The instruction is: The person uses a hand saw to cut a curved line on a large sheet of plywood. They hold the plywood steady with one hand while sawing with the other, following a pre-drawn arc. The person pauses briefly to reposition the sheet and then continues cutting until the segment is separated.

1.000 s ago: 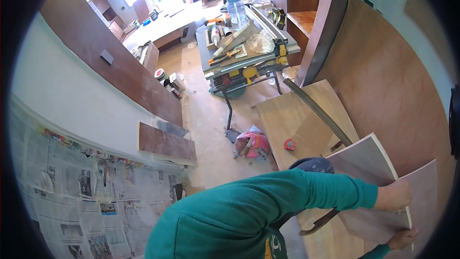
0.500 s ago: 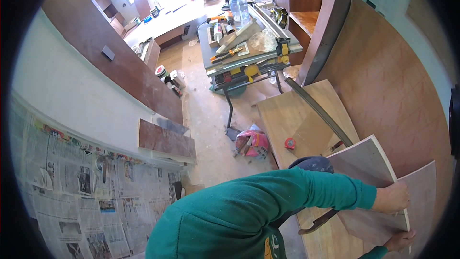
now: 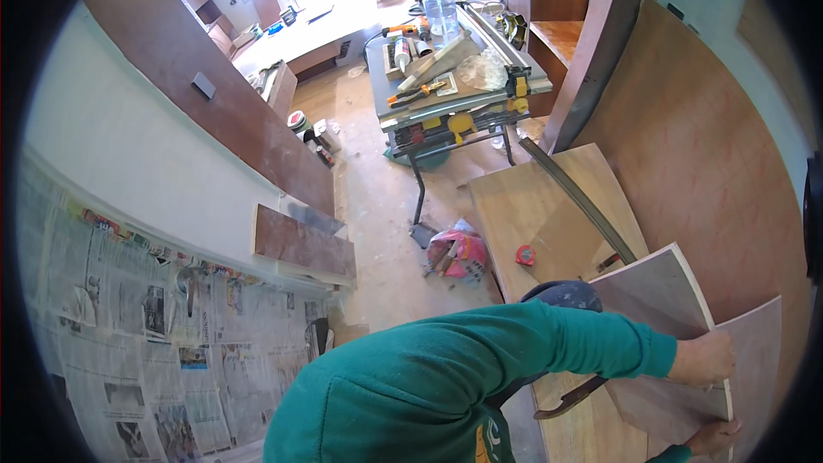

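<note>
Visibly, the left hand [image 3: 703, 358] has fingers curled on the pale edge of a flat, grey-brown wooden panel [image 3: 649, 289], lower right of frame; the right hand [image 3: 715, 437] meets it below, closure indeterminable. Panel presumably stiff, light; best held by opposite edges. Beyond: round red tape measure [image 3: 525, 255].

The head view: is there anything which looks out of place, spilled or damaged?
The pink bag on the floor looks untidy: it gapes, with stick-like pieces showing. Pale smudges also mark the floor. The board in the left hand shows no clear damage.
</note>
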Tool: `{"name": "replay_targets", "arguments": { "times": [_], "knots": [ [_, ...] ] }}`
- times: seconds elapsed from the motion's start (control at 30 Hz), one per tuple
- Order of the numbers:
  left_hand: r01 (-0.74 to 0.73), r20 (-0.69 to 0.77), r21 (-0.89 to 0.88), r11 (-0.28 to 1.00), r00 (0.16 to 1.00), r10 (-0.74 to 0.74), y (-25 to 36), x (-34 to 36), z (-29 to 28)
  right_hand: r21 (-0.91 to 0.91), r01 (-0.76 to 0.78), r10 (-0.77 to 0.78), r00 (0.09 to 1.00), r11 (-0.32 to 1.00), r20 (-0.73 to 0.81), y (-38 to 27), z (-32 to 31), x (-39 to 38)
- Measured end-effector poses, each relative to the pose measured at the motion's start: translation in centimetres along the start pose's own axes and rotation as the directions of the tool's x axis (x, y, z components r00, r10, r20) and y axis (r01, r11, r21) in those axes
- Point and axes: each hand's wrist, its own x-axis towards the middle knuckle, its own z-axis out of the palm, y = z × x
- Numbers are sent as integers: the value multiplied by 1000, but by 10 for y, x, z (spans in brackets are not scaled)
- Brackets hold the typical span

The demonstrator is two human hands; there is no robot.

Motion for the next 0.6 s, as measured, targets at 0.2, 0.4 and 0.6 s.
{"name": "replay_targets", "arguments": {
  "times": [0.2,0.4,0.6],
  "knots": [
    [25,0,41,999,1000,-25,-4,0,5,18,22,-22,1000,1000,-8,-77,-1,-20],
    [20,14,81,997,1000,-21,1,3,-3,-5,28,-28,1000,1000,1,-83,-13,-17],
    [7,21,100,995,1000,-9,0,3,-2,-29,25,-24,1000,999,16,8,11,1]
  ]
}}
